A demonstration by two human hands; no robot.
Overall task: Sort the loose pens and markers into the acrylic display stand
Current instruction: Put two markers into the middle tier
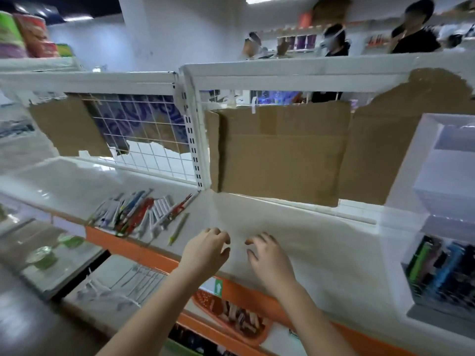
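A heap of loose pens and markers lies on the white shelf, left of centre, with one yellow-green pen a little apart on its right. The acrylic display stand stands at the shelf's right end; its lower compartment holds several green, blue and dark markers, the upper tiers look bare. My left hand and my right hand hover side by side over the bare middle of the shelf, fingers loosely curled, holding nothing. The left hand is just right of the yellow-green pen.
Brown cardboard lines the shelf's back, with a white wire grid to the left. An orange front edge runs along the shelf. Lower shelves below hold green-lidded tubs. People stand behind the shelving.
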